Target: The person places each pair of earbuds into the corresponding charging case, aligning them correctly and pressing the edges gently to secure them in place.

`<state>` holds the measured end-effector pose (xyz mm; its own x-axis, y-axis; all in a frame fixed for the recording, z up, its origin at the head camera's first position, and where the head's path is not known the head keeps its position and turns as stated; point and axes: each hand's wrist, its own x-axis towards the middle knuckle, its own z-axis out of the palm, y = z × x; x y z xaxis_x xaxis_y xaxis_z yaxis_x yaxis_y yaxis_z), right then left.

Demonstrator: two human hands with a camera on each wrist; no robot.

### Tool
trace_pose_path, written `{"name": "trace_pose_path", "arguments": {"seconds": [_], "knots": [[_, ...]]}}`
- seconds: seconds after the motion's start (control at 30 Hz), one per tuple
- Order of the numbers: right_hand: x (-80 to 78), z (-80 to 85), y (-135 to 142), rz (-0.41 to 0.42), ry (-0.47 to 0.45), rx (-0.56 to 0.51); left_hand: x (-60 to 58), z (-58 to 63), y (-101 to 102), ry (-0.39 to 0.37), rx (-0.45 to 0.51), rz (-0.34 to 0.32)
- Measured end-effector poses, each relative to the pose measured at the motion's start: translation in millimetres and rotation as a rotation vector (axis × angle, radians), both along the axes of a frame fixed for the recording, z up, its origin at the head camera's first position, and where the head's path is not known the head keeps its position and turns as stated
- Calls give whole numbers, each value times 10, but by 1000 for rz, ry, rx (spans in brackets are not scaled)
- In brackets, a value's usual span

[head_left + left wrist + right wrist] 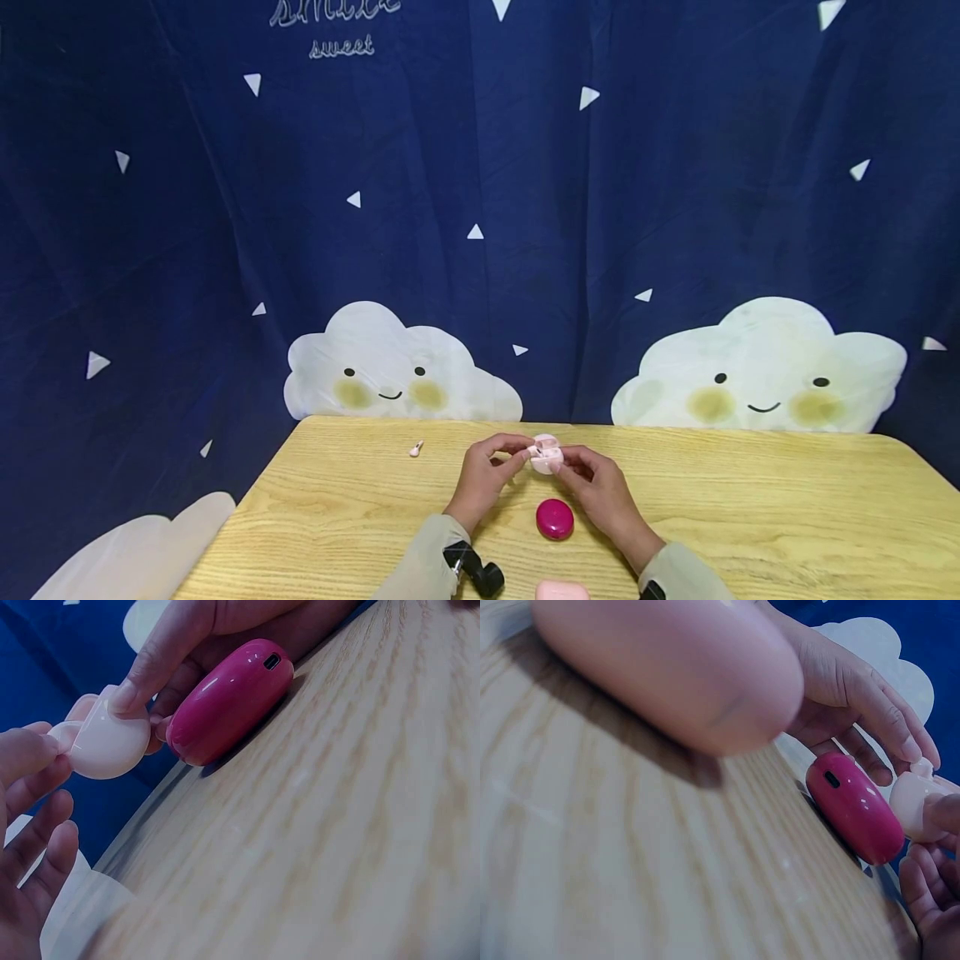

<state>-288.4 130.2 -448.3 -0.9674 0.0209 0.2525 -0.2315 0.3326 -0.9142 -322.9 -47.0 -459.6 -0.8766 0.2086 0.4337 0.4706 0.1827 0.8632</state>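
My right hand grips a pale pink earbud case with its lid up, thumb on the near side of the round body. From the other side, my left hand pinches a small pale earbud between thumb and forefinger, right at the case's opening. The left hand's other fingers are spread loosely. Below both hands, a glossy magenta earbud case rests closed on the table, its charging port showing in the left wrist view.
A loose pale pink earbud lies on the wooden table to the left, near the far edge. Close to my body sits another pink case, large in the right wrist view. Behind the table hangs a dark blue curtain with clouds.
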Motion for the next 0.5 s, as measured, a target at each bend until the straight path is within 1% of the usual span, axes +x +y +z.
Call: {"name": "trace_pose_path", "arguments": {"seconds": [0.1, 0.2, 0.33, 0.5], "knots": [[-3, 2, -1, -2, 4, 1, -75, -100, 2, 15, -5, 6], [-5, -1, 1, -5, 7, 3, -136, -179, -2, 5, -14, 15], [-10, -10, 4, -6, 18, 4, -158, -205, -3, -12, -10, 12], [-22, -27, 14, 7, 26, -12, -150, -202, 3, -15, -3, 1]]}}
